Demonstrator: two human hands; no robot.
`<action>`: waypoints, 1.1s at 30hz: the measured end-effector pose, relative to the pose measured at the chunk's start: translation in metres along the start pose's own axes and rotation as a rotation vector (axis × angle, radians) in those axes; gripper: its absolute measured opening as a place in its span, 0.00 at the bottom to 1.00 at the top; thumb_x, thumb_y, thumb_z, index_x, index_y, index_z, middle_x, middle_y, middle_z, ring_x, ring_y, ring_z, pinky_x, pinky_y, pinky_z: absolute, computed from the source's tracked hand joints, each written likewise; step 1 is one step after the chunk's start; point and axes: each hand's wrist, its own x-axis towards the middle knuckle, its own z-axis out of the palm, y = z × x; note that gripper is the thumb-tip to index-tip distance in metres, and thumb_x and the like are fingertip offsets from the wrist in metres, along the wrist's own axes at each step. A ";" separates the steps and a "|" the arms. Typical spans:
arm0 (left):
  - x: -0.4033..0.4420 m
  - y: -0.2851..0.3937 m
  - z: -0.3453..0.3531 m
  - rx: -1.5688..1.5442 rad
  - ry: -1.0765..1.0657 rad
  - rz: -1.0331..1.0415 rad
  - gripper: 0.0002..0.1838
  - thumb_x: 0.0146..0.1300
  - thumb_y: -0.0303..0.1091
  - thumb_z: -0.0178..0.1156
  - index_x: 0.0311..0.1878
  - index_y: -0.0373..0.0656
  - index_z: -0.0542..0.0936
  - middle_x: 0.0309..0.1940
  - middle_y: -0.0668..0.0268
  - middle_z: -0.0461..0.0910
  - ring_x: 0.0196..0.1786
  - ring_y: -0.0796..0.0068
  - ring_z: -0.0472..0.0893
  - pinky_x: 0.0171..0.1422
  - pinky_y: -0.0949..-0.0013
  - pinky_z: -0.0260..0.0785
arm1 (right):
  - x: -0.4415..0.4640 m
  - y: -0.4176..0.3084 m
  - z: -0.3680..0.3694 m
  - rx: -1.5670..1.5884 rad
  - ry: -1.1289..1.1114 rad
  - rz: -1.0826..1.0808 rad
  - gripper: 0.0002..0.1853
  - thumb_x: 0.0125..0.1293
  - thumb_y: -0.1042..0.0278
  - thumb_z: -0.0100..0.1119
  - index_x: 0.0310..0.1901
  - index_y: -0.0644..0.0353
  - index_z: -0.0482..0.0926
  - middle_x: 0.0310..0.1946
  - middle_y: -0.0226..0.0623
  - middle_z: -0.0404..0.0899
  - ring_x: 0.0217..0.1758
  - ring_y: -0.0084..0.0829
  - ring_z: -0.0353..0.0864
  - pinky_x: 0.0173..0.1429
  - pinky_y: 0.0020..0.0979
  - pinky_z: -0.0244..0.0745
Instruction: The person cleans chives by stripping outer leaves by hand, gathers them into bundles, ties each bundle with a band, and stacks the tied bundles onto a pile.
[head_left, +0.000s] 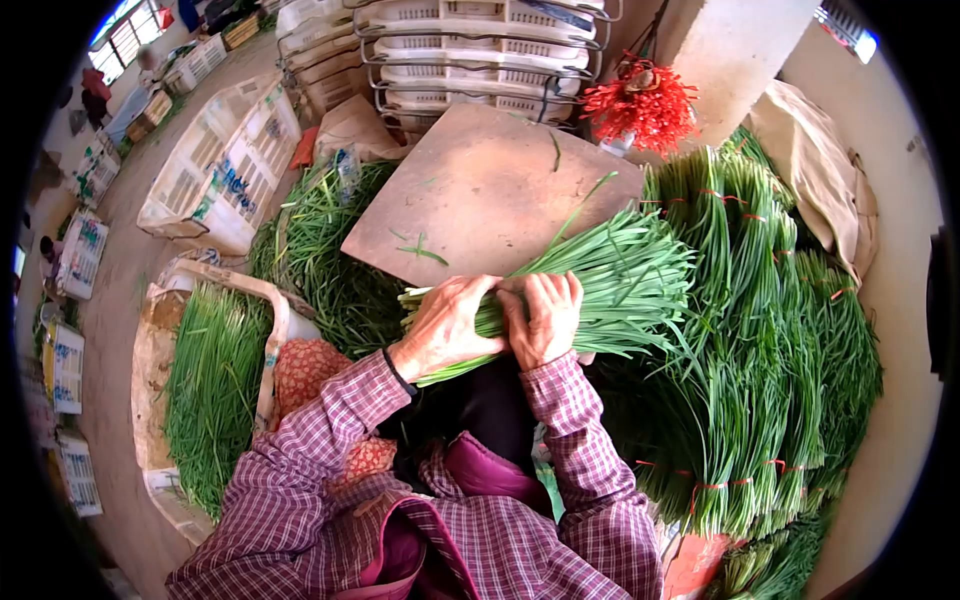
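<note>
A thick bunch of garlic chives (610, 275) lies sideways across my lap, at the near edge of a brown board (490, 185). Its pale cut ends point left and the green tips fan out to the right. My left hand (452, 322) is wrapped round the bunch near the cut ends. Close beside it, my right hand (541, 315) grips the same bunch from above, fingers curled over the stalks. The two hands touch or nearly touch. A few loose green blades (421, 250) are scattered on the board.
Tied bundles of chives (740, 330) with red ties are piled on my right. Loose chives (325, 250) heap left of the board, and more fill a crate (275, 340). Red ties (640, 105) hang by a pillar. Stacked white crates (480, 50) stand behind the board.
</note>
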 end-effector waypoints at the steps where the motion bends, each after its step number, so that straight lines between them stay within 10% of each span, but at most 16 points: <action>1: 0.003 -0.002 -0.003 -0.039 -0.049 -0.016 0.40 0.41 0.39 0.75 0.58 0.35 0.71 0.49 0.50 0.79 0.53 0.52 0.78 0.60 0.57 0.70 | 0.001 0.001 0.003 -0.011 0.002 -0.005 0.07 0.55 0.68 0.64 0.35 0.56 0.79 0.33 0.35 0.79 0.44 0.39 0.77 0.65 0.48 0.59; 11: 0.021 -0.010 -0.005 0.613 -0.279 0.037 0.68 0.31 0.62 0.75 0.68 0.24 0.53 0.56 0.44 0.69 0.62 0.51 0.67 0.70 0.50 0.56 | 0.029 0.010 0.017 0.254 0.141 -0.022 0.04 0.59 0.67 0.60 0.34 0.55 0.77 0.30 0.30 0.79 0.39 0.38 0.76 0.58 0.40 0.63; 17: 0.048 -0.037 -0.004 0.160 -0.200 0.025 0.27 0.44 0.42 0.70 0.45 0.39 0.75 0.40 0.50 0.81 0.46 0.48 0.80 0.47 0.54 0.73 | 0.027 -0.020 -0.005 0.213 0.093 -0.222 0.07 0.51 0.71 0.64 0.32 0.57 0.76 0.28 0.36 0.75 0.36 0.41 0.73 0.46 0.38 0.70; 21: 0.059 -0.044 -0.012 0.126 -0.382 -0.158 0.33 0.37 0.48 0.74 0.47 0.41 0.77 0.40 0.50 0.82 0.47 0.48 0.80 0.50 0.53 0.71 | 0.012 -0.016 0.001 0.372 0.069 0.048 0.06 0.60 0.68 0.60 0.36 0.57 0.74 0.29 0.39 0.78 0.33 0.46 0.76 0.37 0.39 0.74; 28: 0.061 -0.031 -0.023 0.091 -0.583 -0.181 0.43 0.38 0.43 0.75 0.61 0.45 0.69 0.48 0.53 0.80 0.51 0.56 0.80 0.54 0.58 0.71 | 0.025 -0.020 0.011 0.865 -0.014 0.569 0.05 0.70 0.70 0.54 0.39 0.61 0.72 0.25 0.33 0.80 0.25 0.20 0.78 0.29 0.23 0.74; 33: 0.045 -0.008 -0.096 -0.270 -0.188 -0.106 0.52 0.50 0.54 0.70 0.70 0.33 0.59 0.65 0.45 0.66 0.71 0.54 0.63 0.76 0.54 0.50 | 0.015 -0.010 -0.022 1.403 0.087 0.588 0.03 0.69 0.75 0.53 0.39 0.59 0.69 0.26 0.25 0.69 0.28 0.17 0.68 0.37 0.22 0.72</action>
